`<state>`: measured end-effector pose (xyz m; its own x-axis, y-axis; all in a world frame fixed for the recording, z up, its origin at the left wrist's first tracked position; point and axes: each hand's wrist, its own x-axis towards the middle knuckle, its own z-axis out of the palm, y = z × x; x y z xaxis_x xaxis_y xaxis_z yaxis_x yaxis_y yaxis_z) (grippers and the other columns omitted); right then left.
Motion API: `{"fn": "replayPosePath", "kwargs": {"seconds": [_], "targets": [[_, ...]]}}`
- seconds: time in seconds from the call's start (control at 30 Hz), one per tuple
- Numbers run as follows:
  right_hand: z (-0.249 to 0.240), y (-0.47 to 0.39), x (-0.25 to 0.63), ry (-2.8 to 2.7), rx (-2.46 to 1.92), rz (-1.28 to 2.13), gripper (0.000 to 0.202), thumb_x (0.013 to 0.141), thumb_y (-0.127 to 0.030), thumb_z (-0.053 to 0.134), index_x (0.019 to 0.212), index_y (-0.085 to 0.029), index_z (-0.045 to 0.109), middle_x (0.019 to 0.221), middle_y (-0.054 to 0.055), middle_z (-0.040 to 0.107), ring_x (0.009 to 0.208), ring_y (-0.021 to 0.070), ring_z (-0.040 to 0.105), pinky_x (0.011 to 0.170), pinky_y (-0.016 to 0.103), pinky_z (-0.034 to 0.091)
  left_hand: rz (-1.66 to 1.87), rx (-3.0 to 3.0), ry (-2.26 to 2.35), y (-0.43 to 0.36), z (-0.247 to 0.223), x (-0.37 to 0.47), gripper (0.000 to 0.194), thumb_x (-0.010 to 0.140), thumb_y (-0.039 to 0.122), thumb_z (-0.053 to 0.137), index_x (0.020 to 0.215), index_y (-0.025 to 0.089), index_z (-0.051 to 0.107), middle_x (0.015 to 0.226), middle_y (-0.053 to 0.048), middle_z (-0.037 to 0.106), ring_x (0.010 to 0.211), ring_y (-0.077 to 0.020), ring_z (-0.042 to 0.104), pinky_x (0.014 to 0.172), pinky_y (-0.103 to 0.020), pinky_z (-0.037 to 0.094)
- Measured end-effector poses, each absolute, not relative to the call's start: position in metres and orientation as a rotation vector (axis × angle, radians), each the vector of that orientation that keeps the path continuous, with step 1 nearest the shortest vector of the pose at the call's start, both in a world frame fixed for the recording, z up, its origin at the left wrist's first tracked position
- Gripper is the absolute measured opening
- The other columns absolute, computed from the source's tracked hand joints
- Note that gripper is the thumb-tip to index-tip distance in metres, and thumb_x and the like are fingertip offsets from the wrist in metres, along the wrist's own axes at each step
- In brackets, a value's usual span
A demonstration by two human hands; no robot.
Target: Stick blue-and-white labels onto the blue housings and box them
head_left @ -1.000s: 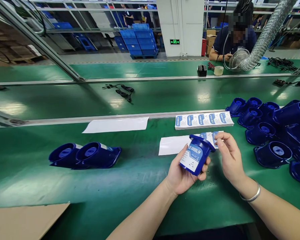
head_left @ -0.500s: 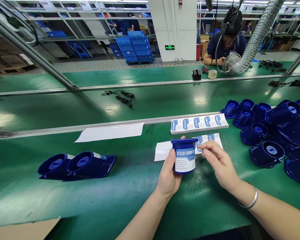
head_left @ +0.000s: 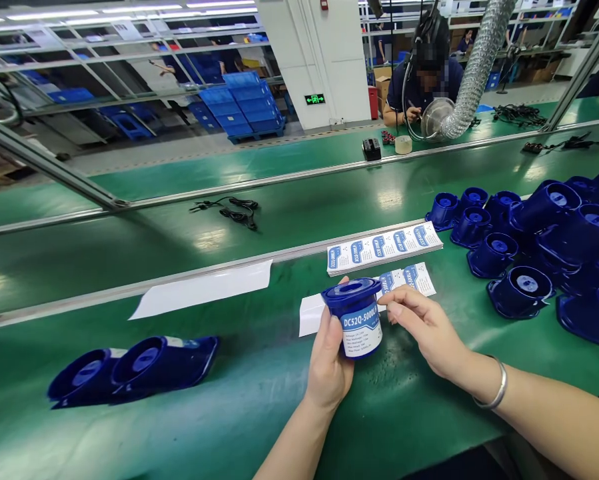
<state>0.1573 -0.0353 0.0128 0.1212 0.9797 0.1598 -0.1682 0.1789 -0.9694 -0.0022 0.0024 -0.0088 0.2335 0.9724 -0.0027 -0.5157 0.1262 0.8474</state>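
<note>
My left hand (head_left: 329, 367) is wrapped round a dark blue plastic housing (head_left: 335, 303), holding it tilted above the bench. On its side is a white and blue label (head_left: 362, 332) reading DC52Q-5000L/H. The fingers of my right hand (head_left: 432, 330) are stretched out, and their tips touch the right edge of the housing by the label. Behind the housing lies a partly used label sheet (head_left: 414, 280), its left part bare. A stack of label sheets (head_left: 384, 248) rests farther back.
Two labelled blue housings (head_left: 164, 363) lie on the green bench (head_left: 219, 433) at left. Many more housings (head_left: 522, 290) crowd the right side. White backing paper (head_left: 204, 288) and a black cable (head_left: 239, 212) lie farther back. A person (head_left: 424, 73) works across the bench beside a ducted hose (head_left: 479, 73).
The housing has been tipped so that its top rim now shows, and its label faces slightly more to the right. My right fingers stay at its edge. The camera view has tilted and shifted.
</note>
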Motion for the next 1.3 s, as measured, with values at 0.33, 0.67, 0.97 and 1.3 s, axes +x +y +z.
{"fn": "replayPosePath", "kwargs": {"seconds": [0.33, 0.67, 0.97, 1.3], "targets": [[0.015, -0.032, 0.156, -0.854, -0.915, 1.357, 0.024, 0.086, -0.040, 0.075, 0.085, -0.019, 0.064, 0.082, 0.000, 0.058, 0.078, 0.0143, 0.050, 0.075, 0.027, 0.042, 1.189, 1.002, 0.671, 0.002, -0.020, -0.005, 0.054, 0.095, 0.048, 0.058, 0.145, 0.029, 0.052, 0.149, -0.007, 0.053, 0.143, -0.0317, 0.041, 0.120, -0.046, 0.034], [0.012, -0.028, 0.158, -0.771, -0.927, 1.387, 0.030, 0.078, -0.041, 0.084, 0.090, -0.018, 0.069, 0.083, 0.000, 0.064, 0.077, 0.0128, 0.055, 0.076, 0.027, 0.045, 1.115, 0.862, 0.691, 0.002, -0.013, -0.002, 0.058, 0.092, 0.052, 0.062, 0.145, 0.028, 0.052, 0.148, -0.008, 0.054, 0.141, -0.0326, 0.043, 0.118, -0.048, 0.036], [0.011, -0.026, 0.159, -0.764, -0.968, 1.417, 0.034, 0.074, -0.046, 0.085, 0.080, -0.017, 0.069, 0.075, 0.000, 0.064, 0.072, 0.0144, 0.056, 0.073, 0.030, 0.047, 1.064, 0.834, 0.688, 0.001, -0.013, -0.002, 0.057, 0.094, 0.053, 0.058, 0.144, 0.027, 0.053, 0.145, -0.009, 0.057, 0.139, -0.0324, 0.046, 0.116, -0.049, 0.039], [0.004, -0.028, 0.162, -1.068, -1.145, 1.096, 0.035, 0.092, -0.053, 0.061, 0.080, -0.020, 0.058, 0.077, 0.000, 0.057, 0.074, 0.0171, 0.050, 0.070, 0.032, 0.041, 1.116, 1.050, 0.708, 0.001, -0.014, -0.002, 0.059, 0.092, 0.047, 0.064, 0.147, 0.030, 0.049, 0.153, -0.007, 0.049, 0.143, -0.0319, 0.042, 0.118, -0.045, 0.036]]}}
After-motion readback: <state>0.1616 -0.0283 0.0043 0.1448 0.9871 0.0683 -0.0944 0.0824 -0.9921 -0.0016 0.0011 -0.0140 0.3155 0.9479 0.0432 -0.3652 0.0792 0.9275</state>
